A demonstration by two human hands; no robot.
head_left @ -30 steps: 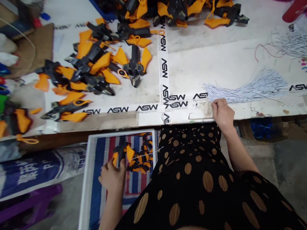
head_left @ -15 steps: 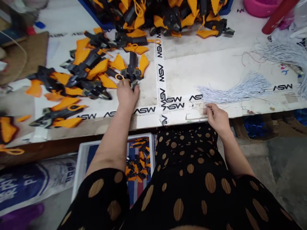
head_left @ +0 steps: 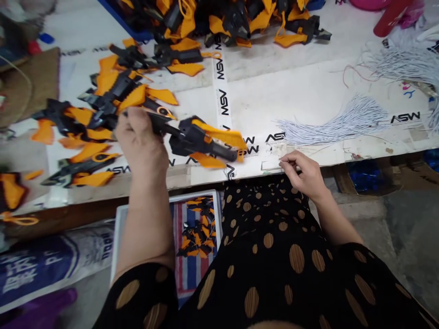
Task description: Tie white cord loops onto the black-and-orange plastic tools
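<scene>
My left hand (head_left: 140,137) is closed on the dark end of a black-and-orange plastic toy piece (head_left: 195,137), which has a pointed black body and orange fins. It is held tilted above the table edge, its orange end pointing right, a little blurred. My right hand (head_left: 303,171) rests at the table's front edge with thumb and forefinger pinched together. Whether something thin sits in that pinch I cannot make out. Just beyond it lies a bundle of thin white wire ties (head_left: 332,123). Several similar toy pieces (head_left: 113,96) lie in a loose pile around and beyond my left hand.
A blue crate (head_left: 126,23) heaped with more black-and-orange pieces stands at the back. More white strands (head_left: 401,68) lie at the right, near a red tube (head_left: 391,20). Below the table is a white-rimmed tray (head_left: 120,219) with pieces on striped cloth.
My left hand has picked up a toy piece from the pile and moved left with it, swinging its orange end rightward. My right hand has shifted slightly left, still pinched.
</scene>
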